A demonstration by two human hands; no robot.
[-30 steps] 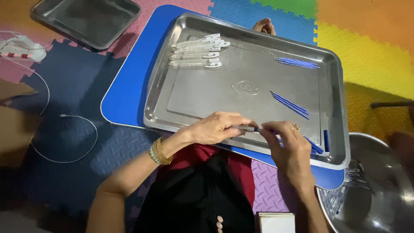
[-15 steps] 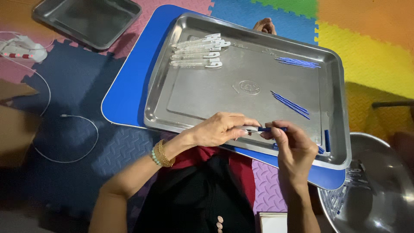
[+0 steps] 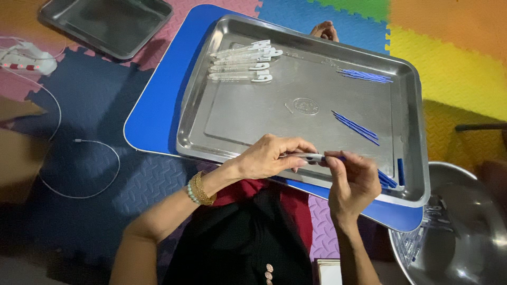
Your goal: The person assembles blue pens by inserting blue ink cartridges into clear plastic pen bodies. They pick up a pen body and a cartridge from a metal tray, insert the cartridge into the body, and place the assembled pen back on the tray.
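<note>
Both hands, left hand (image 3: 272,158) and right hand (image 3: 353,179), pinch one pen (image 3: 315,157) over the tray (image 3: 253,132), seemingly assembling it; pushing together needs straight alignment.

This looks like a home floor used as a work spot. A big steel tray (image 3: 306,105) sits on a low blue board (image 3: 158,111), with bright foam puzzle mats (image 3: 454,58) all around it and a white cable (image 3: 79,158) to its left.
</note>
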